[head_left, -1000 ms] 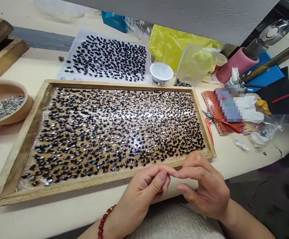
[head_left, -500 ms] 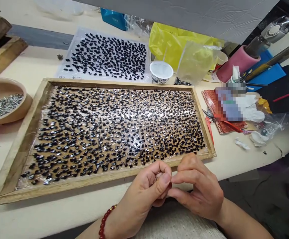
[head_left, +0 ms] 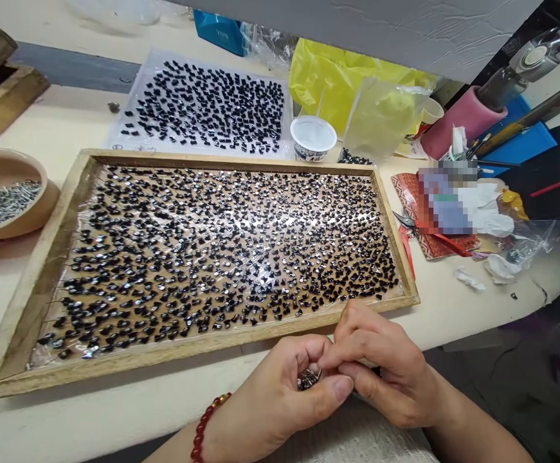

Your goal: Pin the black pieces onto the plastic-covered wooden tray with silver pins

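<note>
My left hand, a red bead bracelet on its wrist, curls around a small heap of shiny metal pins in its palm. The fingertips of my right hand are pressed together against the left fingers; whatever they pinch is hidden. Both hands are just in front of a long wooden-framed tray. Inside its frame, small glossy black pieces stand in dense rows, some with thin pin shafts showing at the left side.
At the left is a tan bowl of silver pins. Behind the tray lies a clear sheet with black pieces, beside a white cup and a yellow bag. Red-handled pliers and crumpled tissue lie to the right.
My left thumb has moved away from its fingers, so the metal pins in the palm now show. My right fingertips have shifted slightly left, over the left hand.
</note>
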The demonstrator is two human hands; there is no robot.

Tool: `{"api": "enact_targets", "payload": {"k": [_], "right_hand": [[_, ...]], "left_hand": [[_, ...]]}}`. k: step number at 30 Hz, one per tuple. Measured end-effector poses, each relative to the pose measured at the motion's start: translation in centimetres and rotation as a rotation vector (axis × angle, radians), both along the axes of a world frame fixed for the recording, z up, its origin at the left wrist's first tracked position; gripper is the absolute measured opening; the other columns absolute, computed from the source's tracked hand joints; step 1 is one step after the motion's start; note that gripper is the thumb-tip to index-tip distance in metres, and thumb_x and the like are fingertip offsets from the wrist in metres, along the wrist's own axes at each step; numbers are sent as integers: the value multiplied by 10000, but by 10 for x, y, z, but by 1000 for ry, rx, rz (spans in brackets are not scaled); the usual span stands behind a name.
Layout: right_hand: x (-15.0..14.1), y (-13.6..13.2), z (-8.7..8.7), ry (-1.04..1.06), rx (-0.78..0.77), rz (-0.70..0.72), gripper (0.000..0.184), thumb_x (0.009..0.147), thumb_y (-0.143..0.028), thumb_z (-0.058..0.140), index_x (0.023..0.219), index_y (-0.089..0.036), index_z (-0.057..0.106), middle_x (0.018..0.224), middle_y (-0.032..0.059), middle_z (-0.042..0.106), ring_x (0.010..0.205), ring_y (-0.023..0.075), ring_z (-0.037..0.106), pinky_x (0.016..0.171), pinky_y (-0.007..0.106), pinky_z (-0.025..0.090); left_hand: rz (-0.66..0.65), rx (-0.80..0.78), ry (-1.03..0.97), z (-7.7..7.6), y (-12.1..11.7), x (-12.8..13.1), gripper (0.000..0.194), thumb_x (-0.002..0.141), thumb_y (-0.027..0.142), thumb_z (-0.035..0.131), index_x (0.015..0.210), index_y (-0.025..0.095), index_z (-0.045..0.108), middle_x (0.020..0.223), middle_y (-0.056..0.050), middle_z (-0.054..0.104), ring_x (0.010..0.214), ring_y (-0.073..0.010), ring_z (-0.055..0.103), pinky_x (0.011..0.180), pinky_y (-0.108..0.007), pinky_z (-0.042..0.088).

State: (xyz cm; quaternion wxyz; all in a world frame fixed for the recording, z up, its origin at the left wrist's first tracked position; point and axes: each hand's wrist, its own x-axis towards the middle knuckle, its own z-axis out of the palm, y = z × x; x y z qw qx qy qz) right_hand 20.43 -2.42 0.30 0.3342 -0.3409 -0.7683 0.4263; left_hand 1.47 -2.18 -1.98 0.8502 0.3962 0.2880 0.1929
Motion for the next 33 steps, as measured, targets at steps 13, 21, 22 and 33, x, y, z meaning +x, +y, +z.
{"api": "enact_targets", "payload": {"k": [13,21,22,33], "right_hand": [[11,-1,-5,68,-175,-56,46,886,-229,649,861,-198,625,752,-8,602,735,112,547,683,271,441],[36,28,-25,-524,466,-696,58,903,-165,615,861,-204,628,811,22,652,788,163,579,743,335,399],[39,32,-28,-630,529,-692,59,908,-168,609,862,-199,629,815,27,663,801,171,587,750,340,388],[39,35,-35,-855,613,-646,79,906,-190,607,827,-193,617,801,26,670,822,186,588,763,341,342]], "left_hand": [[59,-29,-23,-1,-2,-1,327,885,477,668,778,195,541,668,57,404,607,-129,293,550,-279,231],[237,-188,-147,-3,-4,0,310,1017,395,477,1075,153,662,695,41,426,547,-103,222,483,-268,145],[240,-179,-146,-2,-4,0,303,1014,385,492,1090,152,670,691,42,422,544,-101,224,481,-268,143],[259,-225,-90,-2,-4,-2,236,1004,416,503,972,189,559,630,45,544,495,-90,213,480,-254,141]]}}
